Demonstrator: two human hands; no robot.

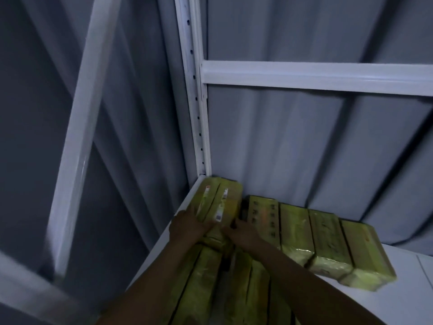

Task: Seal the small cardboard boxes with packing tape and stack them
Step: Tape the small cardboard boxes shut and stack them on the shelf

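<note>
Head view: holding a yellow-green taped cardboard box (222, 200) at the back left corner of the white shelf (398, 301), with left hand (187, 227) and right hand (243, 233) curled round its sides.

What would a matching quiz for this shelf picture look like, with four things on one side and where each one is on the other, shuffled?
Things:
1. left hand
2. right hand
3. row of boxes
4. upright post

Places:
A. rising from the back left corner of the shelf, dotted with holes
B. on the left side of the labelled bundle
C. lying side by side along the right of the shelf
D. on the right side of the labelled bundle, next to the row

Pairs: 1-B, 2-D, 3-C, 4-A
</note>
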